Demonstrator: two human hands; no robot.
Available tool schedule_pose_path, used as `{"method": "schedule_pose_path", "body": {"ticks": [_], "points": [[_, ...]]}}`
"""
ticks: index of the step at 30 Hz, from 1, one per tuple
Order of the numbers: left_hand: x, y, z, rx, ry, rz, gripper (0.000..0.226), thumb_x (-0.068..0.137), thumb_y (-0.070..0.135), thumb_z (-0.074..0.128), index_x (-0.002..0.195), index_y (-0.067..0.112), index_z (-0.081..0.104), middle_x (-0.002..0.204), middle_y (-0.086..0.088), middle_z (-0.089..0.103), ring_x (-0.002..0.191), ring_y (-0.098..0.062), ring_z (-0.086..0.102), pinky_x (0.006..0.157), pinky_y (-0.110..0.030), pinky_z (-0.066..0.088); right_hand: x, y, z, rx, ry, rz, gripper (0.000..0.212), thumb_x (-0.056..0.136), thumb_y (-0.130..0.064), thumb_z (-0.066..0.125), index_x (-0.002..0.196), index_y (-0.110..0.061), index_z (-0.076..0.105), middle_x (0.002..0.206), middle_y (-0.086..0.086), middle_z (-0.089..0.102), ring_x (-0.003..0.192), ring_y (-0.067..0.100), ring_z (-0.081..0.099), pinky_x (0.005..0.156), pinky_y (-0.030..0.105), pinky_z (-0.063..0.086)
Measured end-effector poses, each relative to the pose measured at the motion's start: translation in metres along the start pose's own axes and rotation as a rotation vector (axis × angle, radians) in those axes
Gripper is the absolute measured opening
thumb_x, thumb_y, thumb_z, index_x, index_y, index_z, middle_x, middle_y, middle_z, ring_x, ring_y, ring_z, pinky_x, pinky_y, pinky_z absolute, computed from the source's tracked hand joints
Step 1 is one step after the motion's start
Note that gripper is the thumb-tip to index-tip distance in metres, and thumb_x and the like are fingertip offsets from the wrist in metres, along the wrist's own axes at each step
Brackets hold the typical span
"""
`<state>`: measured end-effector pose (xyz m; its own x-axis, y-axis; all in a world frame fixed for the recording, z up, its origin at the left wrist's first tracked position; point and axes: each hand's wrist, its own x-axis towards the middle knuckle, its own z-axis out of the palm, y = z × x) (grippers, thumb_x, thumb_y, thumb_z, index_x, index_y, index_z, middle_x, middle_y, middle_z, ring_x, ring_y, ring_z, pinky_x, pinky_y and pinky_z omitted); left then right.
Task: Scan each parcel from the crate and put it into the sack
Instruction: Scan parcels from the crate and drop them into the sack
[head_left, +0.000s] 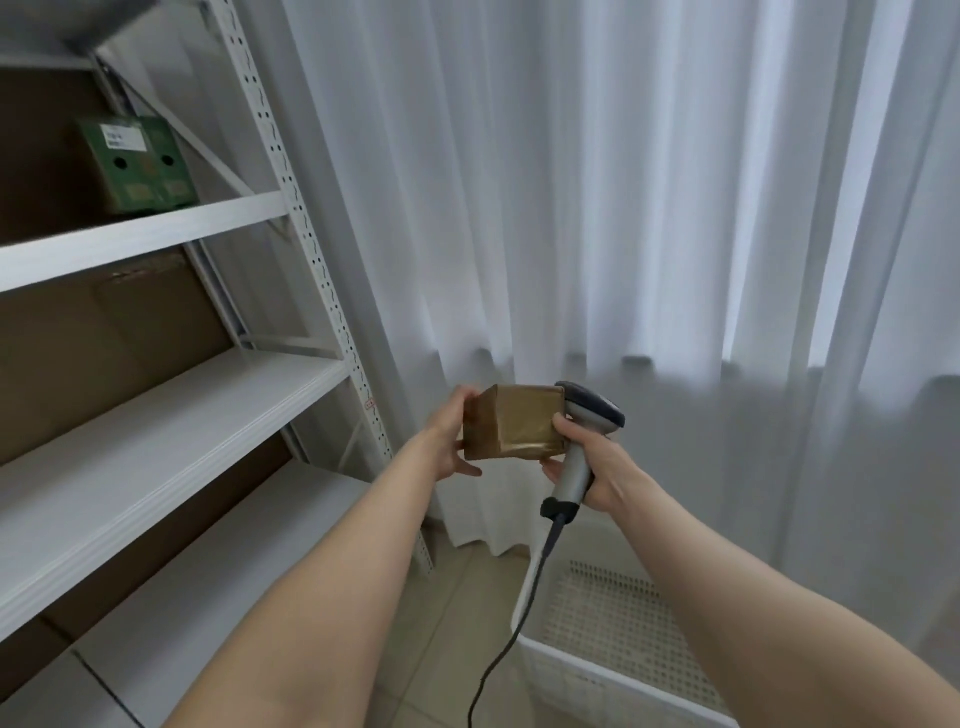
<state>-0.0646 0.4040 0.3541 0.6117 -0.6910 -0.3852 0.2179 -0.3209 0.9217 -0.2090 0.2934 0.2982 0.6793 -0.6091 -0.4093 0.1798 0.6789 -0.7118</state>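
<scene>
out before the white curtain, my left grip clasps the small brown taped cardboard parcel in mid-air. my right grip is clenched round the grey handheld scanner, fingertips bracing the parcel. i'd draw the scanner back, then turn the parcel's label face toward its window.

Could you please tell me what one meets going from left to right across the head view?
The green box, the white shelf upright, the left hand, the brown parcel, then the scanner gripped in the right hand.
</scene>
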Motion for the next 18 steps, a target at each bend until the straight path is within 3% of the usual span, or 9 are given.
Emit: {"method": "schedule_pose_path", "body": {"ticks": [2, 4, 6, 8, 11, 14, 18], "points": [[0.002, -0.002, -0.004, -0.011, 0.026, -0.023, 0.036, 0.09, 0.051, 0.054, 0.114, 0.024, 0.057, 0.111, -0.006, 0.054, 0.098, -0.029, 0.053, 0.08, -0.051, 0.052, -0.001, 0.006, 0.005, -0.121, -0.01, -0.016, 0.052, 0.08, -0.016, 0.077, 0.128, -0.008, 0.057, 0.114, 0.015, 0.066, 0.101, 0.034, 0.064, 0.073, 0.04, 0.055], [0.008, -0.007, -0.005, -0.052, 0.094, 0.008, 0.029, 0.088, 0.029, 0.061, 0.115, 0.026, 0.054, 0.113, -0.01, 0.056, 0.092, -0.024, 0.054, 0.07, -0.045, 0.052, -0.001, 0.01, 0.007, -0.112, -0.035, -0.001, 0.042, 0.083, -0.024, 0.075, 0.121, -0.011, 0.062, 0.104, 0.012, 0.07, 0.092, 0.031, 0.066, 0.071, 0.039, 0.055], [0.017, -0.013, -0.006, -0.077, 0.143, 0.065, 0.051, 0.086, 0.016, 0.06, 0.133, 0.029, 0.043, 0.117, -0.01, 0.058, 0.093, -0.022, 0.056, 0.066, -0.039, 0.051, -0.002, 0.012, 0.007, -0.028, -0.066, 0.045, 0.03, 0.085, -0.035, 0.072, 0.107, -0.016, 0.066, 0.096, 0.01, 0.073, 0.086, 0.03, 0.068, 0.077, 0.043, 0.056], [0.022, -0.018, -0.003, -0.051, 0.141, 0.125, 0.066, 0.086, 0.014, 0.061, 0.144, 0.028, 0.032, 0.117, -0.011, 0.06, 0.091, -0.023, 0.062, 0.065, -0.037, 0.054, -0.003, 0.014, 0.005, -0.005, -0.068, 0.069, 0.031, 0.085, -0.036, 0.072, 0.107, -0.016, 0.066, 0.105, 0.013, 0.073, 0.093, 0.033, 0.068, 0.086, 0.046, 0.055], [0.028, -0.024, 0.007, -0.043, 0.083, 0.179, 0.072, 0.086, 0.013, 0.064, 0.147, 0.02, 0.027, 0.113, -0.009, 0.06, 0.089, -0.024, 0.067, 0.067, -0.033, 0.057, -0.005, 0.015, 0.002, -0.011, -0.053, 0.051, 0.036, 0.087, -0.024, 0.071, 0.12, -0.012, 0.064, 0.11, 0.016, 0.072, 0.093, 0.031, 0.07, 0.072, 0.042, 0.057], [0.031, -0.031, 0.016, -0.072, -0.011, 0.119, 0.058, 0.088, 0.019, 0.063, 0.14, 0.009, 0.04, 0.111, -0.01, 0.066, 0.09, -0.022, 0.067, 0.069, -0.03, 0.055, -0.007, 0.01, -0.005, 0.004, -0.018, -0.019, 0.034, 0.087, -0.013, 0.069, 0.12, -0.008, 0.062, 0.109, 0.017, 0.072, 0.09, 0.032, 0.07, 0.068, 0.042, 0.057], [0.028, -0.044, 0.028, 0.078, -0.16, -0.122, 0.041, 0.086, 0.047, 0.061, 0.119, 0.022, 0.059, 0.108, -0.009, 0.069, 0.1, -0.025, 0.064, 0.07, -0.041, 0.055, -0.004, 0.004, -0.021, -0.022, 0.071, -0.113, 0.032, 0.086, -0.004, 0.067, 0.118, -0.004, 0.062, 0.114, 0.019, 0.069, 0.104, 0.038, 0.066, 0.082, 0.049, 0.055]]}}
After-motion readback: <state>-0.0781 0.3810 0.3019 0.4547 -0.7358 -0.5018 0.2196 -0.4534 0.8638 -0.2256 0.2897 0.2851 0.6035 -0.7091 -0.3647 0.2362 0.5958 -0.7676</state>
